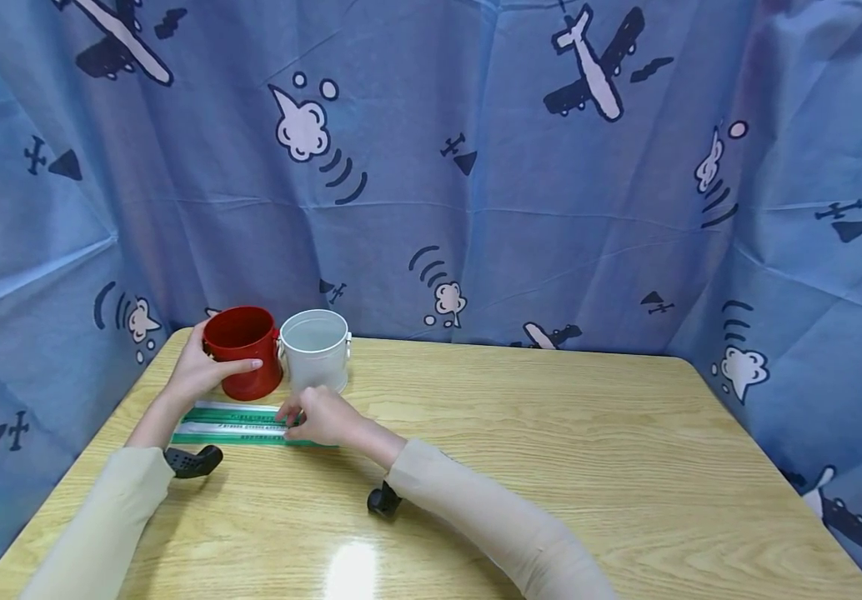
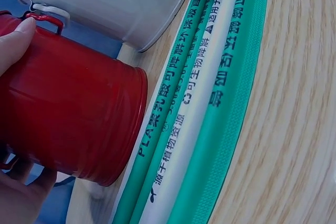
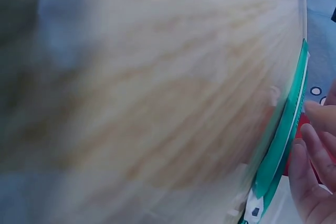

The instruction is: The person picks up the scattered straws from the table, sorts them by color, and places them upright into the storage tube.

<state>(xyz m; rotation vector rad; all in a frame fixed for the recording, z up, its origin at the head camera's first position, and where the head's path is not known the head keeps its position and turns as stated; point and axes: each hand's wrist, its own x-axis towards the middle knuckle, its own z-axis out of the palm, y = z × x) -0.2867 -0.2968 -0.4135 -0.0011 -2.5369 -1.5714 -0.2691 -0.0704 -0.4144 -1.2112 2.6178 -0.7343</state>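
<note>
My left hand (image 1: 197,367) grips the red bucket (image 1: 254,379) at the left back of the table, with the thumb across its near side. The thumb lies by the handle mount in the left wrist view. Just right of it stands a white bucket (image 1: 316,364). Several long green-and-white wrapped straws (image 1: 224,438) with printed sleeves lie side by side before the buckets. Over their right end is my right hand (image 1: 322,417), its thumb and fingers apart with a gap between them. In the right wrist view those fingertips (image 3: 300,163) are close beside a green sleeve (image 3: 286,124).
A wooden table (image 1: 536,450) stretches far to the right. Blue curtains (image 1: 401,167) printed with planes enclose its back and sides. Black wrist devices sit under the left forearm (image 1: 194,461) and the right forearm (image 1: 383,501).
</note>
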